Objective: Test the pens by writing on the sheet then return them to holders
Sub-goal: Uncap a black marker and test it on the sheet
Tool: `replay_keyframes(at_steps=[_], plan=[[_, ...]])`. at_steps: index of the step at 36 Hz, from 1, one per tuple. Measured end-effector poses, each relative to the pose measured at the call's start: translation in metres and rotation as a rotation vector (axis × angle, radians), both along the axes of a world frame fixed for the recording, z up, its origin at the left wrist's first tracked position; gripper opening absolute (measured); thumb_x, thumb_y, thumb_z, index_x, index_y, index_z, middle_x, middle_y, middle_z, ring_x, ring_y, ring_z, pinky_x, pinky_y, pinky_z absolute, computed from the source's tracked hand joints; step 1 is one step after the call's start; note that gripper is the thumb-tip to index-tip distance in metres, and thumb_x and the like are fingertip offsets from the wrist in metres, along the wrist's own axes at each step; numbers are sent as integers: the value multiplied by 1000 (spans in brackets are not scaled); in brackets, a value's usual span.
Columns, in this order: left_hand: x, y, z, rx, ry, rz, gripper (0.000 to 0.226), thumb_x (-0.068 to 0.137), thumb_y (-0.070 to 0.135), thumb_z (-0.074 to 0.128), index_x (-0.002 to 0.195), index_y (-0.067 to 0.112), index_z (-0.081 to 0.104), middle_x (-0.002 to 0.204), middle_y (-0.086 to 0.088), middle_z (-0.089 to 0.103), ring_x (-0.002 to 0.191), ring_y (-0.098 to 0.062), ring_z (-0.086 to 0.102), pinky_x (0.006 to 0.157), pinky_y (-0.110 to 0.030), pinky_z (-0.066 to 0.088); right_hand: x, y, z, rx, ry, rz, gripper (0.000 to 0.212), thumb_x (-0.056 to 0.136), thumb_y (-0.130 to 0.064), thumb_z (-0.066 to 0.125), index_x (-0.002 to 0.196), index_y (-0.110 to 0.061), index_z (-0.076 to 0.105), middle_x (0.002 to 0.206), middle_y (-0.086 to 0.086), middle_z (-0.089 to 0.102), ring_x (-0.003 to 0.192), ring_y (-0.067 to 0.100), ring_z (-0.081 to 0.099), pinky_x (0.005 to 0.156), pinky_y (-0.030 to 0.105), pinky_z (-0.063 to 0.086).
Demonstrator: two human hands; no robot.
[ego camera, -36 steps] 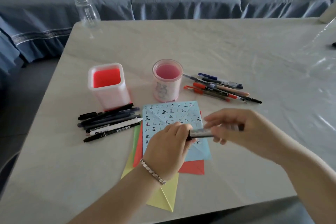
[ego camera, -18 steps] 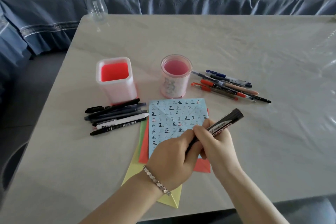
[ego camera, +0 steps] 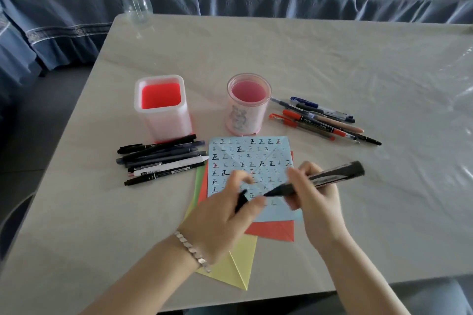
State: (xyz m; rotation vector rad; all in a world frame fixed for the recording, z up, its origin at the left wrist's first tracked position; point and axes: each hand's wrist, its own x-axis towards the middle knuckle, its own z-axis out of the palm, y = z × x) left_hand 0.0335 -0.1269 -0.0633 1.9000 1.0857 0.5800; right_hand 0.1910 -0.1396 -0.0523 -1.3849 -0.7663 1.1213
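1. Head view: both hands are smeared by motion. They cover the lower rows of the blue sheet at the frame's centre, so the characters there cannot be read.
2. A red sheet and a yellow sheet show only as corners from under the blue one. Both forearms are cut off by the bottom edge.
3. The square holder stands left of centre on the table, and only its red inner bottom shows.
4. The round holder stands just right of the square one and above the blue sheet, and only its pink inside shows.
5. A clear glass bottle stands open-necked at the table's corner, upper left of the frame.
6. The dark pens lie bundled on the table just below the square holder. The mixed pens lie in a fan right of the round holder.
7. The right hand is curled round a black marker. It holds the marker slanted over the blue sheet, tip toward the lower left.
8. The left hand pinches a short black piece just beside the marker's tip. The piece is too blurred to identify. A bracelet sits on that wrist.
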Motion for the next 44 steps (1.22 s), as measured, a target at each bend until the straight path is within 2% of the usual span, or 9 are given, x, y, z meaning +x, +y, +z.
replay_keyframes(at_steps=[4,7,9,14,18,21,30,35,44], plan=[[-31,13,-24,319,238,225,7,90,21,43,94,19,37,67,12,47,56,-3,47,44,-9,27,25,1,-8,-95,25,-214,42,87,-1,50,56,-15,27,38,-10,27,37,9,27,41,19,21],[-51,20,-48,490,451,286,31,72,-2,67,92,9,46,73,-8,57,66,-30,55,50,-30,46,34,-4,-18,-165,5,-257,41,88,-4,52,56,-16,28,39,-10,26,39,10,27,42,19,23],[-57,21,-57,563,551,352,39,61,-7,76,90,6,54,77,-10,60,71,-32,54,58,-39,48,35,-7,-23,-195,-23,-265,39,88,-7,53,57,-16,30,39,-10,27,39,10,28,43,19,24],[-47,12,-60,636,504,461,44,66,-1,73,106,6,56,103,-14,56,97,-28,43,85,-41,32,39,-12,-28,-203,-90,-264,28,89,-16,55,63,-9,45,37,-7,36,37,11,34,42,19,31],[-16,-4,-54,670,352,151,32,83,17,46,115,14,47,118,-8,50,108,-25,46,94,-35,32,43,-12,-29,-165,-179,-287,29,88,-28,57,68,-7,54,39,0,52,45,19,43,49,25,36],[6,-16,-59,616,444,-56,36,83,29,40,117,21,48,127,-9,52,124,-24,39,107,-38,30,45,-13,-31,-115,-231,-290,26,85,-27,63,68,-9,55,41,2,56,41,13,44,43,17,38],[23,-14,-75,560,557,-256,46,84,49,36,127,34,45,144,-17,36,136,-32,28,110,-49,21,39,-9,-42,4,-331,-352,32,79,-16,68,59,-8,45,48,9,43,39,12,38,44,20,34],[24,-11,-79,607,621,-251,48,85,53,33,128,36,44,144,-15,38,135,-31,29,104,-46,17,28,-6,-59,49,-388,-339,31,73,-14,60,52,-15,39,38,-12,42,41,1,34,46,17,31],[25,-12,-79,562,540,-249,48,84,52,36,128,37,49,145,-17,36,135,-31,23,105,-48,16,19,-9,-73,127,-453,-287,27,73,-14,53,53,-15,35,44,-12,45,43,2,37,46,12,30]])
